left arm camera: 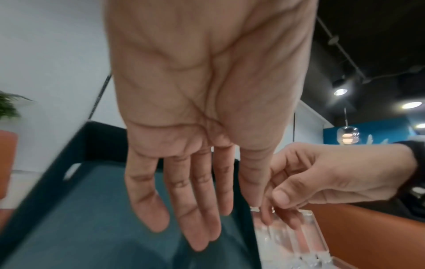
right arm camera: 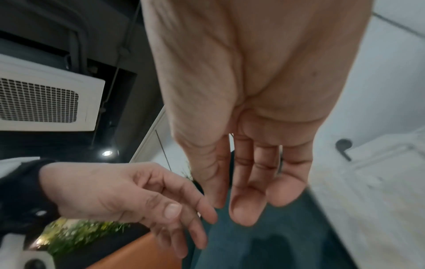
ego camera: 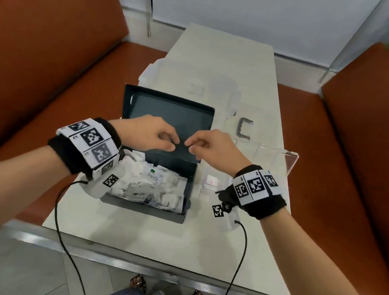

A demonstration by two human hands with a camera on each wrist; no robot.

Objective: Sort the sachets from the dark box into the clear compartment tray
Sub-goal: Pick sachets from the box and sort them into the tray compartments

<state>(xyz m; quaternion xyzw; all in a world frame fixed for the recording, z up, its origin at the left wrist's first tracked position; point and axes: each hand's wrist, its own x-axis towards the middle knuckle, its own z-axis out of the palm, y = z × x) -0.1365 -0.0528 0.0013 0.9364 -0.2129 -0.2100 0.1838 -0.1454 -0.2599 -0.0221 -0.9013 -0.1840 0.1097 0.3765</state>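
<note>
The dark box [ego camera: 144, 210] stands open on the table, its lid [ego camera: 173, 112] tipped up at the back. White sachets [ego camera: 147, 181] fill it, one marked Stevia. Right of the box lies the clear compartment tray [ego camera: 199, 183], with one sachet [ego camera: 211, 180] in a near compartment. My left hand [ego camera: 156, 134] and right hand [ego camera: 210, 149] hover above the box in front of the lid, fingertips almost meeting. In the left wrist view my left hand [left arm camera: 184, 200] has straight fingers and holds nothing. In the right wrist view my right hand [right arm camera: 248, 182] is loose and empty too.
The tray's clear lid [ego camera: 276, 155] stands open at the right table edge. A dark grey bracket [ego camera: 244, 129] lies behind the tray, and a translucent container [ego camera: 185, 80] sits behind the box. Orange benches [ego camera: 42, 61] flank the table. Cables hang from both wrists.
</note>
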